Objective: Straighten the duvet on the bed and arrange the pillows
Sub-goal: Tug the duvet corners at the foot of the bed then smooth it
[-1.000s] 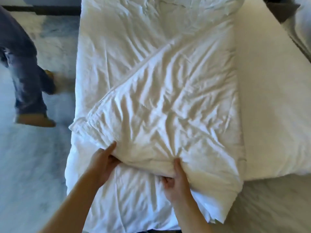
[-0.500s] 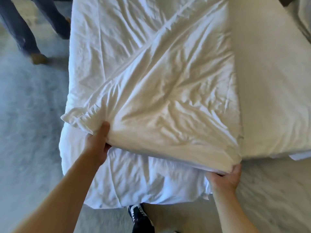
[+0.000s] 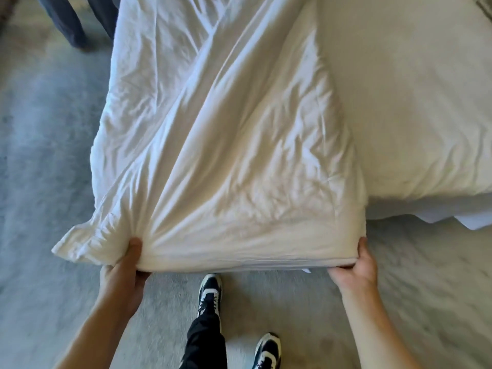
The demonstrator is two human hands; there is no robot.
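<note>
you're early on: your left hand [image 3: 123,272] and right hand [image 3: 355,267] each grip the folded duvet [image 3: 234,145] at the bed's [image 3: 415,89] foot, still crumpled and covering half; no pillows in sight.

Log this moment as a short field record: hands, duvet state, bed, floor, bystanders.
left hand: grips the duvet at its near left edge
right hand: grips the near right corner
duvet state: folded, wrinkled, near edge pulled past the foot of the bed
bed: bare mattress on the right
floor: grey carpet; wearer's shoes
bystanders: another person's legs, top left
pillows: none visible
</note>
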